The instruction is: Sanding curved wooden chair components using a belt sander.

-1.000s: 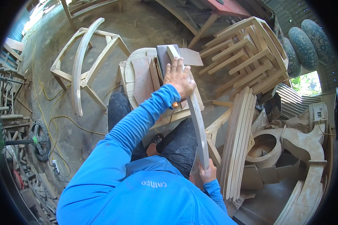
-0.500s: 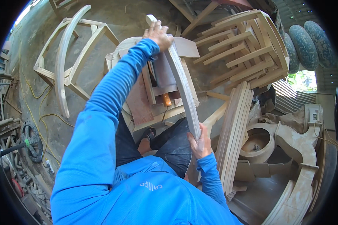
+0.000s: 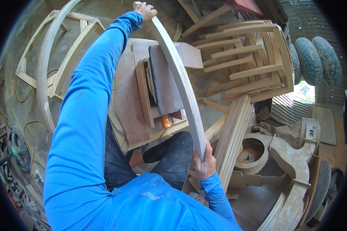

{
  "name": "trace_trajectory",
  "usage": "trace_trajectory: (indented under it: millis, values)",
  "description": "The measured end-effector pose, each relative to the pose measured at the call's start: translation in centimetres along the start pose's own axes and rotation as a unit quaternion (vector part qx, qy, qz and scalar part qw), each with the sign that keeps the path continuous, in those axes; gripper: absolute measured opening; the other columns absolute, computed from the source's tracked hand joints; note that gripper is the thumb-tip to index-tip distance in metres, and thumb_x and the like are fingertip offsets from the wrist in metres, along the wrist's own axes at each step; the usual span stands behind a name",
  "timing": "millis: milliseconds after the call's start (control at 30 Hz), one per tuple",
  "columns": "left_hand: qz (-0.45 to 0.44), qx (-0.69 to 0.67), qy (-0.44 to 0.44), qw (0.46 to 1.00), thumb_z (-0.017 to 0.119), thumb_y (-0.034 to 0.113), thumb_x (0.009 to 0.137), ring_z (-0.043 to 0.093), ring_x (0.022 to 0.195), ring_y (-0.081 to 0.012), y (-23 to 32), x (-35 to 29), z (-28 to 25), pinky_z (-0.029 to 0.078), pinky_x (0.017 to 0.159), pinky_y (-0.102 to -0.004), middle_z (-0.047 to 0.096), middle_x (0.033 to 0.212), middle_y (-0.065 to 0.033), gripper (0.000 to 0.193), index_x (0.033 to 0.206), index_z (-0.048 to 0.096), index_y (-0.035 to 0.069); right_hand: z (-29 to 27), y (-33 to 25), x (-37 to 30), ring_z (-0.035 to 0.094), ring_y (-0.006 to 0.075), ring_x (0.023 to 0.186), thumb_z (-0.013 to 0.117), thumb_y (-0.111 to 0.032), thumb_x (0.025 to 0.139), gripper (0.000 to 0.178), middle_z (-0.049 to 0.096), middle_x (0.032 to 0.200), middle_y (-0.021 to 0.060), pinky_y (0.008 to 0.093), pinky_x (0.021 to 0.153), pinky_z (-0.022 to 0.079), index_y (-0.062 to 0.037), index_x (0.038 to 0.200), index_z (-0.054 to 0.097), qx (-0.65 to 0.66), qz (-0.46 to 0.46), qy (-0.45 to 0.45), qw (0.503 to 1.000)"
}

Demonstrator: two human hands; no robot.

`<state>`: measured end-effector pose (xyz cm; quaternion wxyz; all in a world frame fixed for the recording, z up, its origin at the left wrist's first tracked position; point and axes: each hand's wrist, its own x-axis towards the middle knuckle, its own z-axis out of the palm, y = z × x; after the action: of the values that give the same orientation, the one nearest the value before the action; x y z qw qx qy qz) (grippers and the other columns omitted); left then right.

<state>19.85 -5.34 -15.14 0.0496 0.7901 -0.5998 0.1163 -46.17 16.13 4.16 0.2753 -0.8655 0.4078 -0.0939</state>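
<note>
A long, curved wooden piece (image 3: 180,79) slants across the middle, from the far centre down to the near right. My left hand (image 3: 145,11), arm stretched out, is closed round its far end. Close to my lap, my right hand (image 3: 205,163) grips the near end between thumb and fingers. Beneath the curved piece is a low wooden stand (image 3: 131,104) holding a machine with a flat grey plate (image 3: 160,77). An orange part (image 3: 165,121) shows under the plate's near edge. Whether the wood touches the plate, I cannot tell.
Curved wooden frames (image 3: 45,73) lie at the left, near a yellow cord (image 3: 27,127). At the far right is a stack of wooden frames (image 3: 254,57). Several long boards (image 3: 232,134) lean beside my right hand. Farther right sits a large dusty machine housing (image 3: 289,150).
Both hands still hold the curved piece. My left hand has moved farther out and left with its far end; my right has come nearer. More of the grey plate shows.
</note>
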Motion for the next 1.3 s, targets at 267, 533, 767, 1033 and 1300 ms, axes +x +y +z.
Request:
trace_trajectory:
  millis: [267,533,767,1033,1300]
  values:
    - [0.034,-0.001,-0.018,0.999,0.056,0.022,0.094,0.056,0.126,-0.0317,-5.6,4.3,5.8,0.045,0.106,-0.0539,0.062,0.133,-0.0027,0.027,0.113,0.074,0.029,0.9,-4.3,13.9,0.069,0.0497,0.091,0.067,-0.017,0.096,0.063,0.07,0.102,0.0295,0.051,0.074,0.057,-0.0153,0.152,0.037,-0.018,-0.086,-0.01,0.996]
    - [0.018,-0.018,-0.086,0.996,0.056,0.026,0.099,0.048,0.138,-0.0401,7.9,0.3,-7.4,0.039,0.115,-0.0564,0.056,0.147,-0.0096,0.03,0.126,0.069,0.023,0.1,-3.2,15.1,0.068,0.051,0.086,0.066,-0.023,0.097,0.06,0.07,0.096,0.0299,0.0561,0.073,0.055,-0.0201,0.15,0.039,-0.053,-0.025,0.005,0.998]
    - [-0.05,-0.099,0.027,0.993,0.057,0.036,0.097,0.035,0.148,-0.0447,15.7,-13.4,-13.2,0.025,0.124,-0.0557,0.052,0.15,-0.0204,0.035,0.124,0.07,0.018,0.5,-0.5,-2.5,0.069,0.0485,0.097,0.071,-0.017,0.094,0.063,0.069,0.109,0.0291,0.0504,0.078,0.058,-0.0111,0.149,0.04,0.081,-0.058,0.008,0.995]
    - [-0.075,-0.224,0.011,0.972,0.06,0.046,0.092,0.014,0.156,-0.0435,37.4,-30.9,-31.9,0.014,0.123,-0.063,0.031,0.162,-0.0241,0.068,0.147,0.05,0.008,-0.8,10.2,-25.3,0.072,0.0412,0.101,0.078,-0.016,0.087,0.053,0.072,0.112,0.0232,0.0432,0.086,0.058,-0.007,0.135,0.059,0.096,0.128,-0.031,0.987]
    - [-0.118,-0.27,0.043,0.955,0.065,0.042,0.084,0.011,0.157,-0.041,38.6,-32.7,-32.5,0.007,0.122,-0.0659,0.025,0.164,-0.0248,0.073,0.146,0.051,0.007,-4.2,11.8,-28.2,0.07,0.0426,0.094,0.074,-0.002,0.079,0.057,0.07,0.105,0.0187,0.0453,0.077,0.058,-0.0126,0.134,0.061,-0.031,0.004,0.064,0.997]
